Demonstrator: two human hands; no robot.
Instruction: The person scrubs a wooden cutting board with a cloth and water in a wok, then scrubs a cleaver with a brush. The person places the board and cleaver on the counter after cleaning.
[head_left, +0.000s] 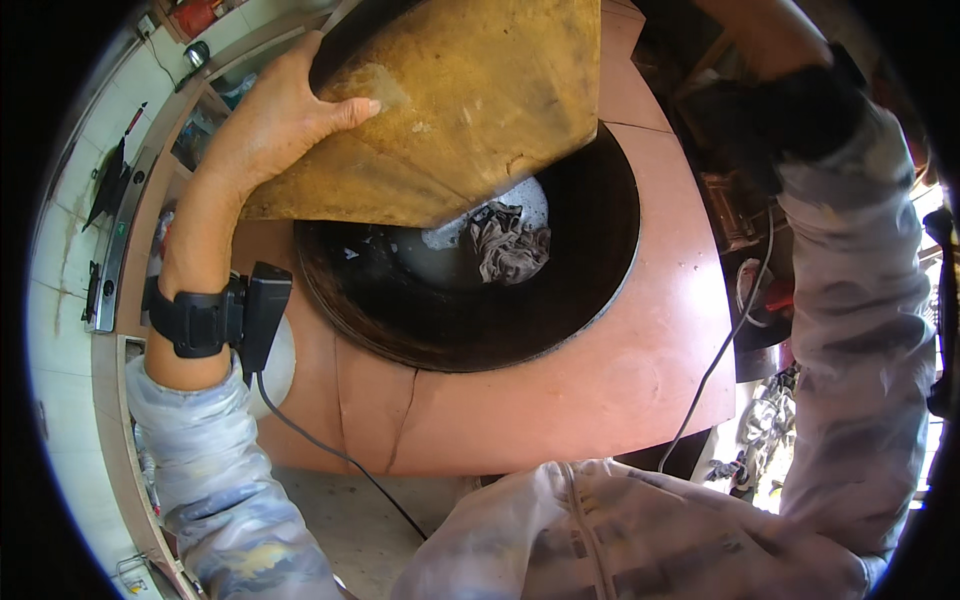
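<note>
My left hand (289, 124) grips the left edge of a large worn yellow-brown board (465, 97), its thumb lying on the face. The board is tilted over the far part of a big dark wok (420, 330) set into a tiled stove top. In the wok, a crumpled grey cloth (510, 247) lies in cloudy, foamy water. My right arm reaches forward at the upper right; only the bare part near the wrist (772, 37) shows, and the fingers are beyond the picture's edge. Both wrists bear black straps.
The pink tiled stove top (525, 405) surrounds the wok. A pale round thing (277, 367) lies partly behind my left wrist device. Cables (337, 454) hang from both wrist devices. At left runs a counter with a gas hob (120, 247); cluttered items and a metal pot (759, 364) stand at right.
</note>
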